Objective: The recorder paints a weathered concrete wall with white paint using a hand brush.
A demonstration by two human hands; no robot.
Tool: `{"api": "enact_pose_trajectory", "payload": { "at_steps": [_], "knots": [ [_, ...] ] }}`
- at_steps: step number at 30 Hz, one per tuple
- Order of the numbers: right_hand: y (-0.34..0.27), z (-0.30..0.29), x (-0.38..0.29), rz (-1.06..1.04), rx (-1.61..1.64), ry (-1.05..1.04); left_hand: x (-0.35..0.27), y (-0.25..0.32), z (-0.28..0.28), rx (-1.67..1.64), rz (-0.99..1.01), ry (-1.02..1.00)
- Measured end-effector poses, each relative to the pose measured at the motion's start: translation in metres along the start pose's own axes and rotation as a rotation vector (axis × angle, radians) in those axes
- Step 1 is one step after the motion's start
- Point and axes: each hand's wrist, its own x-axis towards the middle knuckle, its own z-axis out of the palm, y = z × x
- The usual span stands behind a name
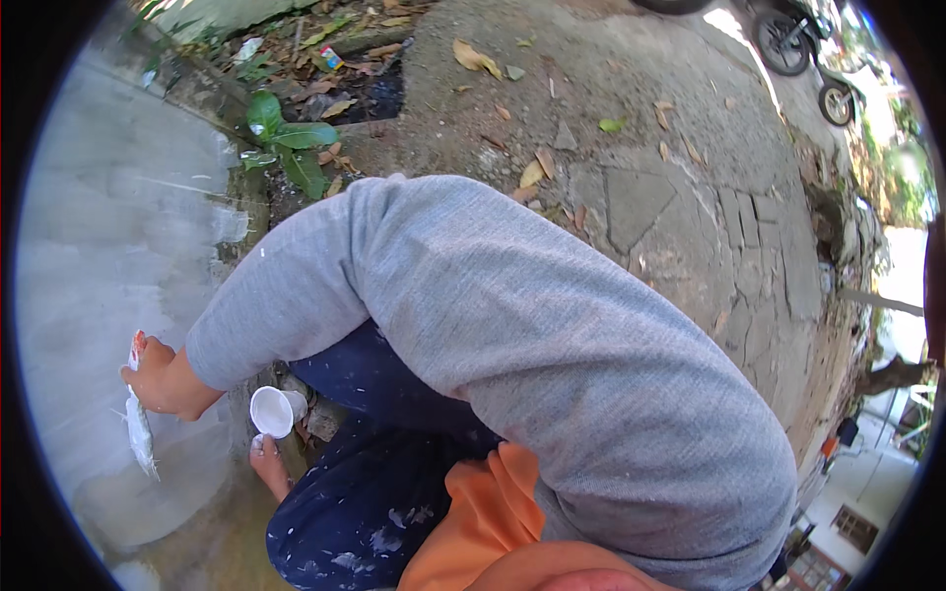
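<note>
My right hand (159, 377) reaches across to the left and grips a paintbrush (140, 436) by its handle, whose end is red. Whitish paint coats the brush, and its bristles point toward the lower left, close to the pale wall (103, 244). Just right of that hand is a white cup (272, 412) with whitish paint inside. A bare digit (270, 465) marked with white touches or nearly touches the cup's rim; I cannot tell whether it belongs to my left hand or a foot. The left arm is hidden. Paint-spotted navy trousers (347, 517) cover my bent legs.
A green leafy plant (292, 140) grows at the wall's base, beside a dark drain hole (380, 92) with dry leaves and litter. Cracked concrete paving (635, 199) spreads to the right. Motorbikes (783, 44) stand at the upper right, and a white building (857, 502) at the lower right.
</note>
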Motion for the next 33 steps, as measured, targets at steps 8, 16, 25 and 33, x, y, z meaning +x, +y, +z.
{"api": "enact_pose_trajectory", "payload": {
  "at_steps": [8, 16, 25, 33],
  "knots": [
    [0.049, -0.001, 0.060, 0.030, 0.187, -0.090, -0.050, -0.024, 0.004, -0.113, -0.119, 0.250],
    [0.081, 0.005, 0.112, -0.059, 0.301, -0.422, -0.121, -0.083, -0.001, -0.030, -0.299, 0.360],
    [0.061, 0.008, 0.099, 0.045, 0.123, -0.518, -0.146, -0.033, -0.013, -0.090, -0.586, 0.652],
    [0.087, -0.034, 0.112, 0.059, -0.075, -0.452, -0.161, -0.028, 0.015, -0.512, -0.625, 1.005]
  ]
}}
